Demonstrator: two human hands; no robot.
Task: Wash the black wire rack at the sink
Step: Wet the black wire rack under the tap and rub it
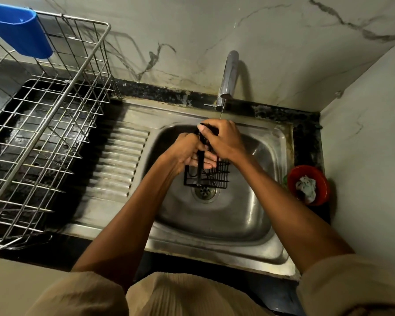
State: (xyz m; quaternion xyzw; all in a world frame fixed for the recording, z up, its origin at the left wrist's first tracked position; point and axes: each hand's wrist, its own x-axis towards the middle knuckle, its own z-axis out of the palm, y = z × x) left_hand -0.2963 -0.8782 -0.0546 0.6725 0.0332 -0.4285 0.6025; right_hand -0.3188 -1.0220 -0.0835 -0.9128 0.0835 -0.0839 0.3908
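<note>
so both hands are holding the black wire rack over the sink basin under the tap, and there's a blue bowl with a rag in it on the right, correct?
Nearly. The head view shows the bowl on the right with the rag in it is red, not blue. The rest holds: the left hand and right hand hold the black wire rack over the sink under the tap.

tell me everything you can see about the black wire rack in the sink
The black wire rack is a small basket of thin, dark-coated wires in a close grid, with a thicker black bar running up its front. It hangs upright over the sink basin, just above the drain, under a thin stream from the tap. The left hand holds its side; the right hand has a grip on its top. The hands hide its upper part.
</note>
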